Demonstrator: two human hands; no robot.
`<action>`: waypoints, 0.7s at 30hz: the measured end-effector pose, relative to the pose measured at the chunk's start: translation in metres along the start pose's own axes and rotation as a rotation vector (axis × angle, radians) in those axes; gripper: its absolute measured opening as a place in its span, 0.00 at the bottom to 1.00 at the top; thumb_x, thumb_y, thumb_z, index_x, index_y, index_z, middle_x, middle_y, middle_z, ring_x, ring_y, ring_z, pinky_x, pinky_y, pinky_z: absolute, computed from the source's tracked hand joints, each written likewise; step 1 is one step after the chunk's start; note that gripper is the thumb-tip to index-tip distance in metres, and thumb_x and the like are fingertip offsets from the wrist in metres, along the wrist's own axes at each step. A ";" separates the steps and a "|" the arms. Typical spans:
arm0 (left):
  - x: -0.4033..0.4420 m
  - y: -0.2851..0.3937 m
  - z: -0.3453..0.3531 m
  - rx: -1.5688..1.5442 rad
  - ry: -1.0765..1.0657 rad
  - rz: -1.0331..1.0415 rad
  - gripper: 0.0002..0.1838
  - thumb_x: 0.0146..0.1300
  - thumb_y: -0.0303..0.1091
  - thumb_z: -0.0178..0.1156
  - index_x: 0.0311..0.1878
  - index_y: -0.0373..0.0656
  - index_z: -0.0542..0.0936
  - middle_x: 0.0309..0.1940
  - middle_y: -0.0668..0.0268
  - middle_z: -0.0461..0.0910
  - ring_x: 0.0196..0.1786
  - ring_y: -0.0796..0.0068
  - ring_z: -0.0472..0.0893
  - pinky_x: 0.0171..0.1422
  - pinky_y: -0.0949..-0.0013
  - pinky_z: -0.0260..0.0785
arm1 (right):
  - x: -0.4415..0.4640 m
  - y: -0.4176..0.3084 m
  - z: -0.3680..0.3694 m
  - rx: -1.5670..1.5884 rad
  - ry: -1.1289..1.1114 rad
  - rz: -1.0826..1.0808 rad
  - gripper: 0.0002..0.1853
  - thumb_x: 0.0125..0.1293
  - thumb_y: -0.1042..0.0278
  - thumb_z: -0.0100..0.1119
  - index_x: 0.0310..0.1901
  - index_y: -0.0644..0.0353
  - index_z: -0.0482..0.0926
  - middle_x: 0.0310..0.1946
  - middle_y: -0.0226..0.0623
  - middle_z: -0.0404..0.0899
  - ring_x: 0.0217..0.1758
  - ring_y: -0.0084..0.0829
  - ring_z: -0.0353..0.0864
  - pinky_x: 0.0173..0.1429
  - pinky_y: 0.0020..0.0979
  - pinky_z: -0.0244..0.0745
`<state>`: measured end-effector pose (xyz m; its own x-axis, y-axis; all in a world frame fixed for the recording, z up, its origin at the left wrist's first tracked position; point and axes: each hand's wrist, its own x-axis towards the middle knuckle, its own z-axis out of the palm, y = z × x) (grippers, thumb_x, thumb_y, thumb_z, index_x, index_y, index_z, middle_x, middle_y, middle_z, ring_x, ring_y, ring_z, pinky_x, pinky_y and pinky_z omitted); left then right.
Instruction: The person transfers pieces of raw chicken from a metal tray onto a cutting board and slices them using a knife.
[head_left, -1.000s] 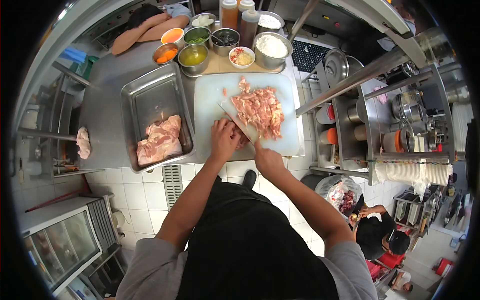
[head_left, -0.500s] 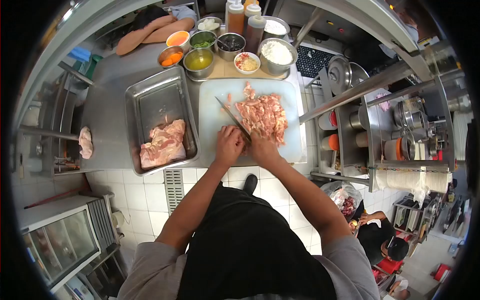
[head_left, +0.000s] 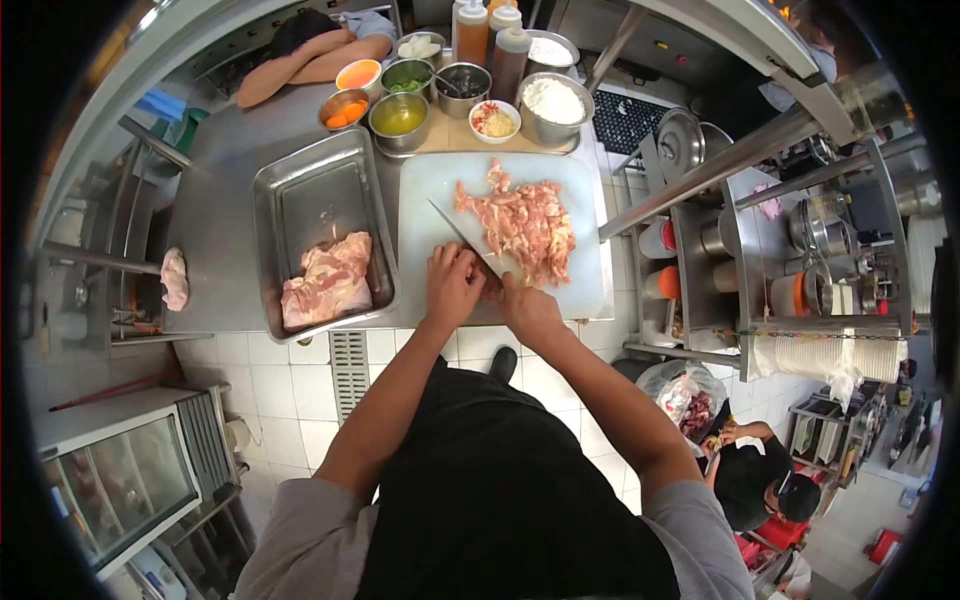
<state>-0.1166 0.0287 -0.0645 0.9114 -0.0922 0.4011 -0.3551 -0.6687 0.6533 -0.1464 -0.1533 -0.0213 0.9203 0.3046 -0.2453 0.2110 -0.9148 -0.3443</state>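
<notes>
On the white cutting board (head_left: 422,200), my right hand (head_left: 532,312) is wrapped round the handle of a knife (head_left: 463,235), whose blade points up and left. My left hand (head_left: 453,285) presses with curled fingers on raw meat (head_left: 491,288) beside the blade, and most of that piece is hidden under the hands. Beyond the knife lies a pile of cut raw meat (head_left: 528,225). To the left, a metal tray (head_left: 325,180) holds larger raw pieces (head_left: 330,280).
Bowls of sauces and ingredients (head_left: 399,115), a bowl of white powder (head_left: 555,102) and squeeze bottles (head_left: 511,62) stand behind the board. Another person's folded arms (head_left: 315,65) rest at the back left. A person in black (head_left: 755,480) is at the lower right.
Compared with half a second ago, my right hand has shifted slightly right and down with the knife. Some cut meat at the pile's left edge has joined the pile.
</notes>
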 end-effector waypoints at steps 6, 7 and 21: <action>0.002 -0.002 0.005 0.028 0.029 0.011 0.09 0.53 0.28 0.68 0.37 0.45 0.78 0.41 0.62 0.75 0.49 0.53 0.75 0.53 0.50 0.67 | -0.088 0.029 -0.011 0.023 -0.111 0.078 0.18 0.73 0.67 0.54 0.60 0.63 0.69 0.29 0.59 0.86 0.33 0.61 0.89 0.38 0.60 0.83; 0.001 -0.001 0.006 0.018 0.025 0.007 0.09 0.53 0.28 0.67 0.37 0.45 0.78 0.40 0.62 0.75 0.49 0.53 0.76 0.52 0.50 0.68 | -0.103 0.033 -0.015 0.020 -0.153 0.098 0.17 0.73 0.67 0.54 0.59 0.64 0.69 0.29 0.59 0.86 0.34 0.61 0.89 0.38 0.60 0.83; 0.003 -0.002 0.000 -0.158 -0.004 -0.001 0.12 0.57 0.28 0.67 0.45 0.41 0.79 0.45 0.58 0.76 0.52 0.50 0.75 0.57 0.50 0.68 | 0.052 0.016 -0.004 0.223 0.158 -0.212 0.18 0.74 0.66 0.56 0.61 0.64 0.72 0.30 0.62 0.84 0.35 0.61 0.87 0.41 0.60 0.81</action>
<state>-0.1135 0.0297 -0.0650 0.9125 -0.0945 0.3980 -0.3821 -0.5444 0.7468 -0.0937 -0.1535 -0.0356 0.9072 0.4205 -0.0097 0.3415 -0.7500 -0.5665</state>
